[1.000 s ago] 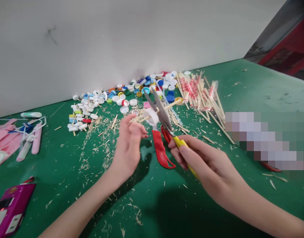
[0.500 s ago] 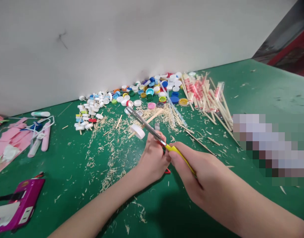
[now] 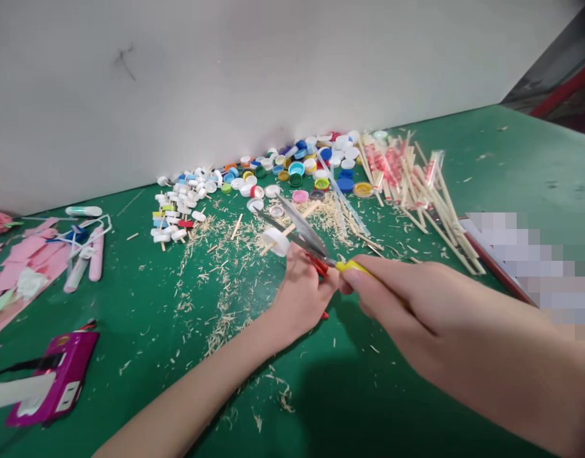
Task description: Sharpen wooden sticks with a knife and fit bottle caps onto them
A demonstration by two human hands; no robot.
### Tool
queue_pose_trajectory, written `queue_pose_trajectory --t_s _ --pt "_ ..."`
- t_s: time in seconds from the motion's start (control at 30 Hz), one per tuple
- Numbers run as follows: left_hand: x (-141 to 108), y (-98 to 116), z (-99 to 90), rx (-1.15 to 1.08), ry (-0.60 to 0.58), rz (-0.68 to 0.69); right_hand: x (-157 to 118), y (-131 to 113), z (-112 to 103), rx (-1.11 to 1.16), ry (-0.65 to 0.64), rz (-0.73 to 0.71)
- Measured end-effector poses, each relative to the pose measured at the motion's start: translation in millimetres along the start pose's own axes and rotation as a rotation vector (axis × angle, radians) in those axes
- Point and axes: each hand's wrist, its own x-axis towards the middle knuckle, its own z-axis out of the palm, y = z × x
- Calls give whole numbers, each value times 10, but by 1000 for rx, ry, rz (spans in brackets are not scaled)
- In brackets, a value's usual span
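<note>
My right hand [image 3: 407, 292] grips the yellow handle of scissors [image 3: 311, 232], whose two blades stand apart and point up and left. Just left of it, my left hand [image 3: 299, 292] is closed around a red handle [image 3: 318, 264], which shows above and below the fist. The red handle seems to meet the lower blade. A thin wooden stick [image 3: 304, 215] carrying a white bottle cap [image 3: 278, 243] crosses behind the blades, close to my left fingers. Whether those fingers also touch the stick is hidden.
Loose coloured caps [image 3: 297, 168] lie along the wall, with capped sticks [image 3: 178, 213] to their left. Chopsticks in red wrappers [image 3: 392, 165] are heaped at right. Wood shavings [image 3: 226, 286] cover the green table. Pink paper [image 3: 25, 267] and a magenta device [image 3: 68, 369] lie left.
The scissor blades have spread apart from nearly closed, and my right hand has shifted to the right. The capped stick has turned slightly. The whole view has moved a little.
</note>
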Motion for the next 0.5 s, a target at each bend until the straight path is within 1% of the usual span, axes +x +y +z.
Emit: queue_pose_trajectory --t_s 0.03,0.1,0.17,0.23,0.3,0.37,0.4,0.43,0.47,0.5 --pt "8 19 -9 7 -2 3 20 -19 -63 -1 -47 1" --pt "16 56 -25 12 -5 -10 78 -57 -166 -38 -186 99" --pt "11 85 -48 6 -5 -36 145 -81 -240 -52 -245 133" --pt "-7 96 -96 -39 -4 -48 200 -86 -293 -34 -286 125" --pt "-36 100 -182 -111 45 -25 219 -69 -319 -10 -312 113" --pt "-68 120 -299 -198 191 25 191 -36 -308 -17 -261 84" --pt "-83 143 -361 -247 272 56 158 -16 -288 -31 -210 55" --pt "-97 176 -420 -294 322 85 115 4 -262 -46 -152 24" --pt "-109 215 -473 -332 336 102 66 24 -231 -60 -101 -4" --pt "-120 256 -516 -357 326 90 13 43 -201 -62 -80 -37"
